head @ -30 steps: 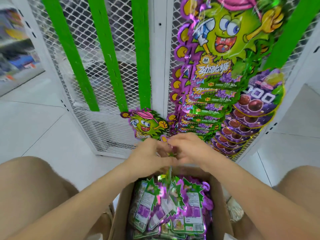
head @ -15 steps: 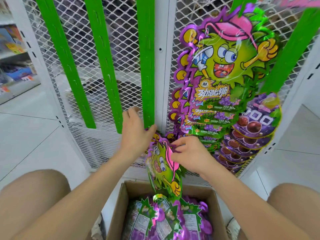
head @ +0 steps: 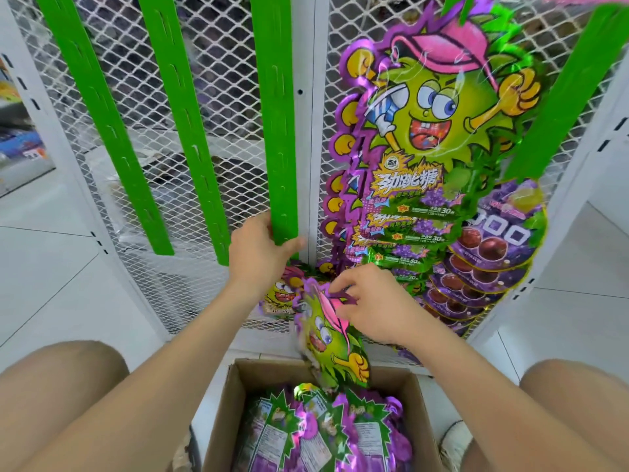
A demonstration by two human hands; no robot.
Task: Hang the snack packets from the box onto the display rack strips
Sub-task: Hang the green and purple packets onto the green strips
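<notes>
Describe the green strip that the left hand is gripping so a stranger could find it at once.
Start at the white wire-mesh display rack and take its left panel, where three slotted green plastic strips hang. Pick the rightmost green strip, right beside the white centre post. Unlike its two neighbours, which hang free, its lower end is gripped by the left hand.

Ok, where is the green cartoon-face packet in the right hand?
Head view, centre: the green cartoon-face snack packet is pinched in the right hand, above the far rim of the brown cardboard box.
</notes>
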